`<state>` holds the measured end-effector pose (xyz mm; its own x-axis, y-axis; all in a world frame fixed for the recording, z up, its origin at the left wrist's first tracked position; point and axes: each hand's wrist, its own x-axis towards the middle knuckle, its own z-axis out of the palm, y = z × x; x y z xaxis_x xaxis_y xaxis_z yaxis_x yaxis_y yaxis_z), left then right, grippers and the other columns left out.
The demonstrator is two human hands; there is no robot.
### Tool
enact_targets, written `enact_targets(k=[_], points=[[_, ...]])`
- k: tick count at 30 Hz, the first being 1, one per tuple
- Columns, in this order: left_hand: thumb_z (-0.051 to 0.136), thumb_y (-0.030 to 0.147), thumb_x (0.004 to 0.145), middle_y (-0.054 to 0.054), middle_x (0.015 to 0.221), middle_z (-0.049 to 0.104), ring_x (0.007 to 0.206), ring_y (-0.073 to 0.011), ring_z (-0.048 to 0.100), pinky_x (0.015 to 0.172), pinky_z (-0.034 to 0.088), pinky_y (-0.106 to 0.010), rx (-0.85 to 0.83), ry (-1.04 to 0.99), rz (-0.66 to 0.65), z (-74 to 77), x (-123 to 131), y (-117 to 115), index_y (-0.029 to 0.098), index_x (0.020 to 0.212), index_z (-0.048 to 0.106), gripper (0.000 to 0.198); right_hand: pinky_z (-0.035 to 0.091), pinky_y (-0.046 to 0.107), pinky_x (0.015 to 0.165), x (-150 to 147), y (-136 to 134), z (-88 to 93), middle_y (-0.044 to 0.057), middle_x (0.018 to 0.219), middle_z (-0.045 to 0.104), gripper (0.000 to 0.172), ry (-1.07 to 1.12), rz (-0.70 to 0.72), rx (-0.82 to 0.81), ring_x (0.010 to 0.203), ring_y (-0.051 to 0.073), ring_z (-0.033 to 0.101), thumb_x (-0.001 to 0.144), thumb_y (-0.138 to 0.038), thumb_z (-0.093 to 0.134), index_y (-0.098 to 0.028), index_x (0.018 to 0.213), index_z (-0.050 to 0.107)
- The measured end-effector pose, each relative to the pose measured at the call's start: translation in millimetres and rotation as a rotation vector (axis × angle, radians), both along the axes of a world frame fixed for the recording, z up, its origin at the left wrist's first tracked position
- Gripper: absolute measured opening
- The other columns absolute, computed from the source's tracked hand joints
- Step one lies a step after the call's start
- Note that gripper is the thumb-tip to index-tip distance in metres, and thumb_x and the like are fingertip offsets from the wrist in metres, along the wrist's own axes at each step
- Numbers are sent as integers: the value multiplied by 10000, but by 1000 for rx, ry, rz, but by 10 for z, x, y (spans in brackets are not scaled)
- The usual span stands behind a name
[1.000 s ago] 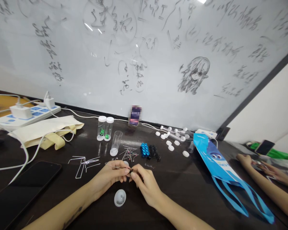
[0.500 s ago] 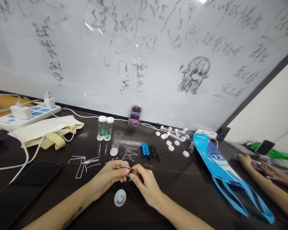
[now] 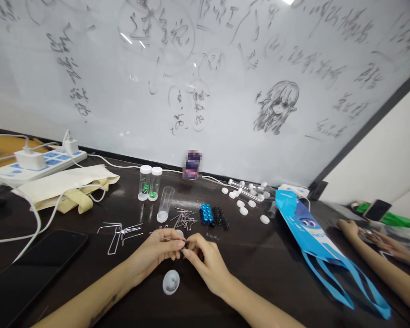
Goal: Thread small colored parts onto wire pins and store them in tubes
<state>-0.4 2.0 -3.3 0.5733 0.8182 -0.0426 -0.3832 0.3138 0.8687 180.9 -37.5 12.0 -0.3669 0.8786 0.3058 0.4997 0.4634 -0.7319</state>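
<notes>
My left hand (image 3: 159, 250) and my right hand (image 3: 205, 259) meet at the fingertips over the dark table. Between them is a small black piece (image 3: 185, 245), pinched by the fingers of both hands. A thin wire (image 3: 160, 237) sticks out leftward from my left hand. Just below the hands lies a small translucent cup (image 3: 171, 282) with tiny bits inside. Behind them are a pile of thin pins (image 3: 184, 218), a block of blue beads (image 3: 206, 213) and a group of black beads (image 3: 220, 217).
Capped tubes (image 3: 145, 182), an open clear tube (image 3: 166, 204) and bent metal rods (image 3: 119, 232) are at the left. A large black phone (image 3: 37, 273) lies lower left. White caps (image 3: 243, 211) and a blue bag (image 3: 304, 223) are right. Another person's arms (image 3: 379, 255) reach in far right.
</notes>
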Motion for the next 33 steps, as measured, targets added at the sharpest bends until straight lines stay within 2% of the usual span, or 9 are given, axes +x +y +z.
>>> enact_targets(k=[3,8,12,16,22,25,28,33], points=[[772,231,719,-10,615,636,551,-79,538,552,418,-177,2,6,-1,-3,0,0,125,763,702,135,399,207,634,-3,1,0,-20,761,604,160,-11,2,8,651,108,538,970,-294,474,-191,870,544],[777,238,710,-8,613,629,549,-82,530,553,414,-184,-5,6,5,5,-2,-9,127,742,701,139,403,211,629,-1,-7,-4,-19,756,608,108,-11,-7,4,649,114,537,950,-293,513,-194,931,550],[775,239,713,-8,626,637,556,-81,533,559,412,-184,-3,7,5,13,-4,-14,130,756,703,138,399,215,619,3,-6,-7,-14,732,592,220,-26,-15,4,625,114,533,979,-327,442,-191,840,545],[778,237,711,-3,619,627,558,-80,533,561,414,-183,-4,3,6,16,-7,-15,129,741,697,138,407,218,631,1,-6,-6,-12,762,607,154,-6,-17,3,649,122,540,959,-339,489,-197,937,545],[774,239,717,-8,620,636,556,-78,532,561,411,-180,-7,3,-3,13,-8,-11,128,766,701,141,401,215,621,4,-13,3,-18,738,588,204,-9,-8,5,628,109,527,982,-317,440,-191,857,541],[777,236,714,-7,626,632,556,-76,529,564,414,-181,-5,-2,-1,20,-10,-13,123,746,700,140,408,213,614,4,-12,-8,-24,744,600,111,-1,-17,4,639,113,541,943,-304,523,-197,945,550],[789,242,700,-12,668,642,565,-75,532,579,423,-188,-21,-1,-1,27,-9,-12,123,755,704,155,406,205,567,1,-6,-26,-34,729,605,167,6,-41,-13,603,111,537,899,-288,588,-208,1036,536],[800,251,684,-14,681,649,566,-76,539,582,424,-193,-42,-1,1,17,-3,-7,129,760,703,173,402,203,550,-2,1,-42,-42,720,599,189,6,-45,-1,587,106,529,892,-274,589,-217,1060,525]])
